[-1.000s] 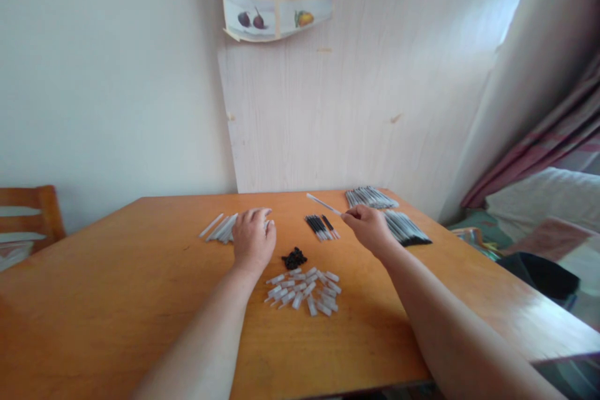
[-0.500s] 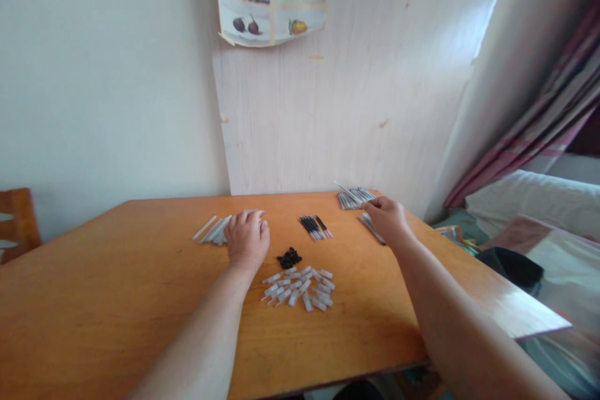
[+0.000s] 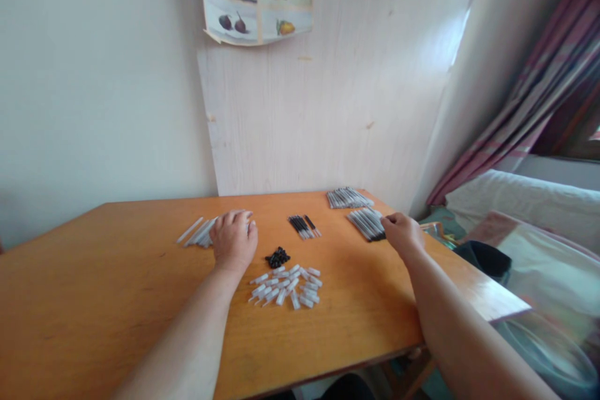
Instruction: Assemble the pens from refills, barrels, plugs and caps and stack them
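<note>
Left of the black caps, the left hand curls by white tubes, its grip hidden, while right of the caps the right hand has fingertips together beside a row of pens, whether holding one I cannot tell.

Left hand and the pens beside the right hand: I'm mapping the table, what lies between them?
In the head view, a group of slim black sticks lies between the left hand and those pens.
</note>
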The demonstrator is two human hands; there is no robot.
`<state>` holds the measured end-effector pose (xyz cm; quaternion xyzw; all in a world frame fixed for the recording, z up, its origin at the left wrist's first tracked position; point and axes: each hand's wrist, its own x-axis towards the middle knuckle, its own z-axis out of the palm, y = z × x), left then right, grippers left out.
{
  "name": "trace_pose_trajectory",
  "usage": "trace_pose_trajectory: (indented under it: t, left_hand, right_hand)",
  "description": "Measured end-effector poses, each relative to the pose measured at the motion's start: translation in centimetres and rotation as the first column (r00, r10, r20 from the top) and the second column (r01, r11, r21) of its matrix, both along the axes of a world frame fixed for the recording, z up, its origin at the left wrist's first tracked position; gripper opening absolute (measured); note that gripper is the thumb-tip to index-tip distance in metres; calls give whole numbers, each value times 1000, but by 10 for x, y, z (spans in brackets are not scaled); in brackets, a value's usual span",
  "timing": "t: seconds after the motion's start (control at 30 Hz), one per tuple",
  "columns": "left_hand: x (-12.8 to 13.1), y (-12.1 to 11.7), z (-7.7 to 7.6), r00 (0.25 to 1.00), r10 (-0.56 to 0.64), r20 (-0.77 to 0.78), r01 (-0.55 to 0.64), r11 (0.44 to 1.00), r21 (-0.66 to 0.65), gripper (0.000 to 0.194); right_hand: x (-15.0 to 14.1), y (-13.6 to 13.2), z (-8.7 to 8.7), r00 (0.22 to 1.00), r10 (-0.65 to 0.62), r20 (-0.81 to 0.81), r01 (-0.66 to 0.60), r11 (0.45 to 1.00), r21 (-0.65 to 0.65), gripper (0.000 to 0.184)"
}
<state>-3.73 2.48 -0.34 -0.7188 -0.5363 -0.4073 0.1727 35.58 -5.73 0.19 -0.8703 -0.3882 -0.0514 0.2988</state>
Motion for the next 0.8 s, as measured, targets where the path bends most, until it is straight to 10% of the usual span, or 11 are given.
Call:
trace_pose_trajectory:
  t: [0.8]
  left_hand:
    - [-3, 2, -1, 1000, -10, 2, 10, 1000, -24, 27]
  right_hand:
    - [7, 4, -15, 997, -68, -21, 63, 982, -176, 37]
